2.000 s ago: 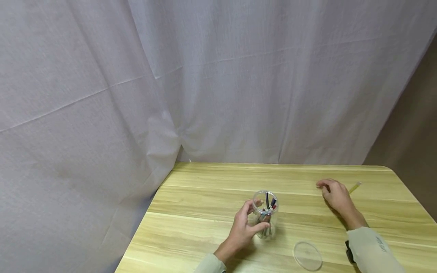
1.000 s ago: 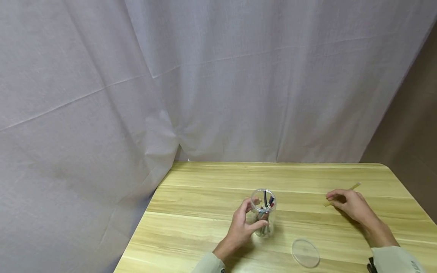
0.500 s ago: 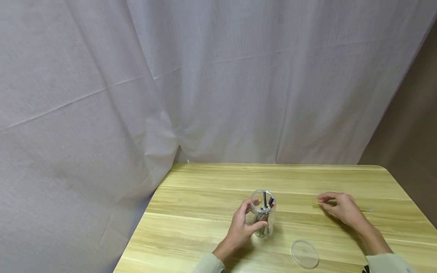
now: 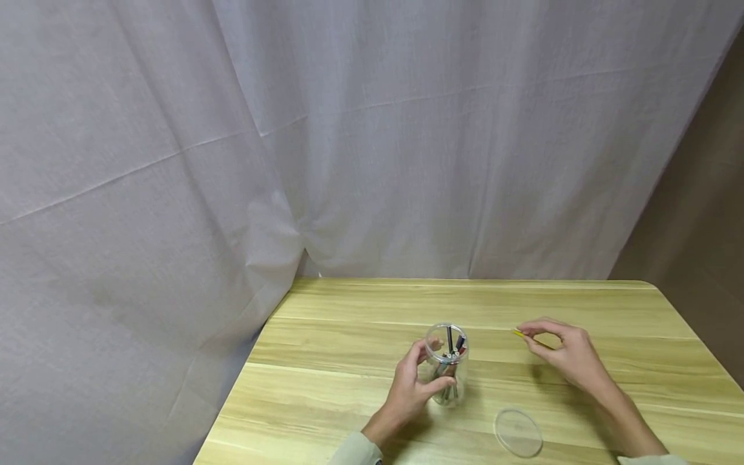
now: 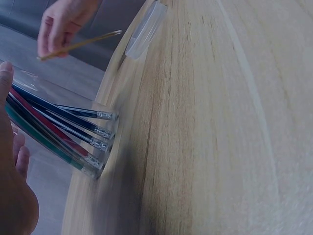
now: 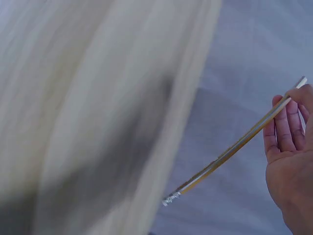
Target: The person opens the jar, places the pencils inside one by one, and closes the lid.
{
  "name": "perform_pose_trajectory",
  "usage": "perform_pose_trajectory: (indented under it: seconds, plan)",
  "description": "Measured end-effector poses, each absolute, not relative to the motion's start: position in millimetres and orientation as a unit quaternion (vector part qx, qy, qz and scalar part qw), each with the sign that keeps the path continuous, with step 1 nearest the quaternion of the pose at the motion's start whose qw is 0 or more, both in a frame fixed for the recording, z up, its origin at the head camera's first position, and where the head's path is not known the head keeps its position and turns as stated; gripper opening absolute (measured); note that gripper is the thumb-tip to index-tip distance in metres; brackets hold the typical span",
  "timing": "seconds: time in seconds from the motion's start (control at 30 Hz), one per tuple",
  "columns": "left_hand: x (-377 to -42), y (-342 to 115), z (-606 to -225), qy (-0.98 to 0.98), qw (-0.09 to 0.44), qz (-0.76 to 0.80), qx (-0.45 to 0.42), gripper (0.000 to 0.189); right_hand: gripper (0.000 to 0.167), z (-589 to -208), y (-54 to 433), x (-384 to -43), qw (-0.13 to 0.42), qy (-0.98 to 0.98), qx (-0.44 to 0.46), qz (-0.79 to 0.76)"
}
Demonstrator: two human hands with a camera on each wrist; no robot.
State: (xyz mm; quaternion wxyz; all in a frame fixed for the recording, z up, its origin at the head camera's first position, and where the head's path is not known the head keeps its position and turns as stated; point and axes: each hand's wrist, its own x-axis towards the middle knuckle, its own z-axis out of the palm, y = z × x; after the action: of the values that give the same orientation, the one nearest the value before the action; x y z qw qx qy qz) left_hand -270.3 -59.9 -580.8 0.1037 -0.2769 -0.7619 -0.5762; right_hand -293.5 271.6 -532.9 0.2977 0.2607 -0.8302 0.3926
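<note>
A clear jar [image 4: 456,378] stands upright on the table, with several pencils [image 5: 54,120] in dark blue, red and green inside it. Its top is uncovered. My left hand [image 4: 408,387] grips the jar from the left side, thumb in front and fingers behind. To the right of the jar, my right hand [image 4: 566,352] pinches a yellow pencil [image 6: 230,152] between thumb and fingertips, lifted off the table. In the right wrist view its metal eraser end points down and away from the palm.
A round clear lid [image 4: 518,433] lies flat on the wooden table [image 4: 349,323], to the right of and nearer than the jar. A grey curtain [image 4: 383,161] hangs behind the table's far edge and along its left side.
My right hand has taken hold of the yellow pencil, turned it and raised it from the table, coming left toward the jar. My left hand and the jar stay nearly still.
</note>
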Motion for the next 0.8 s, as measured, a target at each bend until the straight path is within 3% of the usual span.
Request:
perform_pose_trajectory:
  seconds: [0.43,0.6,0.8]
  plan:
    - [-271,-59,-582,-0.762,0.103,-0.577,-0.273,0.071,0.051,-461,221,-258,0.343,-0.744,0.346,0.458]
    - [-271,-59,-580,-0.762,0.094,-0.581,-0.272,0.072,0.043,-425,202,-244,0.349,-0.682,0.401,0.502]
    - [-270,-59,-578,-0.763,0.092,-0.58,-0.269,0.072,0.023,-379,182,-228,0.352,-0.586,0.46,0.567]
